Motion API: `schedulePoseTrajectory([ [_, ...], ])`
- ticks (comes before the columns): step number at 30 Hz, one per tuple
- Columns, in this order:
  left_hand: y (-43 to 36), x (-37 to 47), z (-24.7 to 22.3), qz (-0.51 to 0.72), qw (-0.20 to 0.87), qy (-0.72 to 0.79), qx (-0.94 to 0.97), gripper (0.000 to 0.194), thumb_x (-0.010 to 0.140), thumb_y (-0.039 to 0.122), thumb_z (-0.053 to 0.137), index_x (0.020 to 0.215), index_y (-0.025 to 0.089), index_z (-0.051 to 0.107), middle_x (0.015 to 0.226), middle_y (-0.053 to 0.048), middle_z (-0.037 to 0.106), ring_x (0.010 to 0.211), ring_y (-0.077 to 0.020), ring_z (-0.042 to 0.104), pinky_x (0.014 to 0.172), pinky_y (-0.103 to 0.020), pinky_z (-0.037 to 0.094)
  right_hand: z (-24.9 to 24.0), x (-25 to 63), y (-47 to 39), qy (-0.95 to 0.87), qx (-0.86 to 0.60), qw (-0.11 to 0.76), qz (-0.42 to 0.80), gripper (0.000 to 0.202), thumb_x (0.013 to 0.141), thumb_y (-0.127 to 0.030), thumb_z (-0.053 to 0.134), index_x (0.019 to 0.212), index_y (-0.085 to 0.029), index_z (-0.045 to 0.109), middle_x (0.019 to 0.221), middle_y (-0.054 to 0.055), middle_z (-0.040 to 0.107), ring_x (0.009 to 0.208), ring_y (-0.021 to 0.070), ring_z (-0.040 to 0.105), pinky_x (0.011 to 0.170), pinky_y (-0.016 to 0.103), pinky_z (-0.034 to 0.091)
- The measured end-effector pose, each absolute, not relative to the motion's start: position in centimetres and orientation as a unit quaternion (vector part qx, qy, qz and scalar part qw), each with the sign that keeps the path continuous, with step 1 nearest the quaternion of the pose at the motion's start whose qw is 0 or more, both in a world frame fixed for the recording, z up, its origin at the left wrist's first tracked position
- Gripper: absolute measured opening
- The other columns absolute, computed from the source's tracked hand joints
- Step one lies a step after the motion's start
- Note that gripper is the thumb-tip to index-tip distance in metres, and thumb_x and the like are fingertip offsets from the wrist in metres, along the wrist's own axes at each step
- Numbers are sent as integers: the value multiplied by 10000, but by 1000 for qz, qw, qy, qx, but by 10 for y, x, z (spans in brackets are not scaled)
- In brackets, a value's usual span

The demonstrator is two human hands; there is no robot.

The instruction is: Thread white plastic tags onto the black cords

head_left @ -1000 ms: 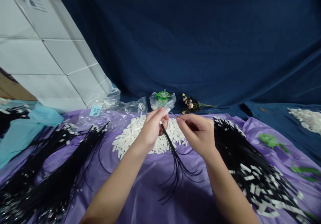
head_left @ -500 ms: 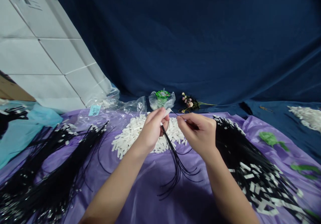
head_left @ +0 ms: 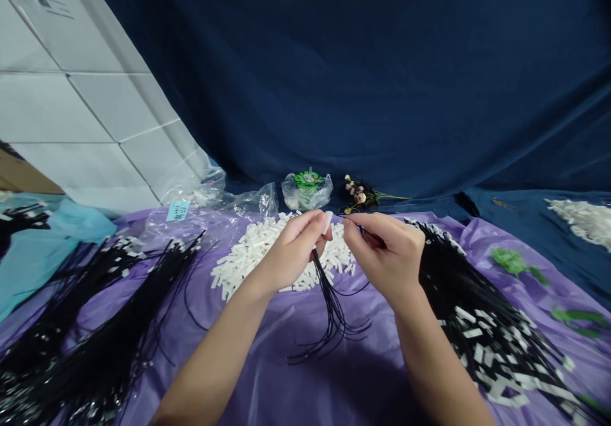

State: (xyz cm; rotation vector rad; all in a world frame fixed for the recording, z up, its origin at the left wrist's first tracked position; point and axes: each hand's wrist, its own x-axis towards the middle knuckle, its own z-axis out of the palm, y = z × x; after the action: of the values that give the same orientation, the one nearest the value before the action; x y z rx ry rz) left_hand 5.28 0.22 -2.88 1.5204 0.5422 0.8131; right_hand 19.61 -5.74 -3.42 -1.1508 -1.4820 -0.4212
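Observation:
My left hand [head_left: 298, 248] is closed on a small bundle of black cords [head_left: 331, 305], whose loose ends fan out below it. Between its thumb and fingers a white tab [head_left: 327, 222] sticks up. Just to the right, my right hand [head_left: 384, 248] pinches a thin black cord near its end, close to the tab; a loop of cord hangs between the two hands. Behind and beneath my left hand spreads a heap of small white tabs [head_left: 252, 248] on the purple sheet [head_left: 267, 375].
Bundles of black cords [head_left: 119, 324] lie at the left. A larger pile of tagged black cords [head_left: 463, 286] is at the right. Further back are a clear bag [head_left: 252, 200], a green round container [head_left: 308, 179] and artificial flowers [head_left: 359, 195]. A dark blue cloth [head_left: 334, 76] hangs behind.
Both hands have shifted slightly right, and the left has turned so the white tab points more upward. The hanging cord ends have swung a little left.

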Motion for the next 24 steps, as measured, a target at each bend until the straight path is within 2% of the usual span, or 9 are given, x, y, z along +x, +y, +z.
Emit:
schedulePoseTrajectory([
  [6, 2, 51, -26, 324, 640, 235, 656, 357, 959, 408, 442, 697, 172, 501, 487, 44, 333, 480, -89, 282, 491, -247, 204, -30, 200, -61, -666, -464, 555, -185, 73, 828, -104, 646, 813, -133, 712, 526, -46, 490, 469, 53, 386, 470, 192, 337],
  [18, 3, 49, -32, 331, 661, 252, 624, 360, 900, 446, 513, 664, 174, 507, 589, 25, 373, 520, -89, 327, 507, -236, 266, -37, 205, -64, -690, -461, 507, -233, 85, 838, -138, 652, 806, -185, 714, 579, -23, 560, 475, 52, 436, 494, 186, 388],
  [24, 2, 48, -25, 293, 655, 225, 659, 377, 928, 415, 474, 645, 168, 454, 587, 32, 335, 517, -85, 289, 493, -233, 240, -38, 204, -64, -699, -472, 493, -214, 80, 841, -126, 647, 795, -171, 695, 579, -29, 521, 487, 52, 409, 509, 186, 375],
])
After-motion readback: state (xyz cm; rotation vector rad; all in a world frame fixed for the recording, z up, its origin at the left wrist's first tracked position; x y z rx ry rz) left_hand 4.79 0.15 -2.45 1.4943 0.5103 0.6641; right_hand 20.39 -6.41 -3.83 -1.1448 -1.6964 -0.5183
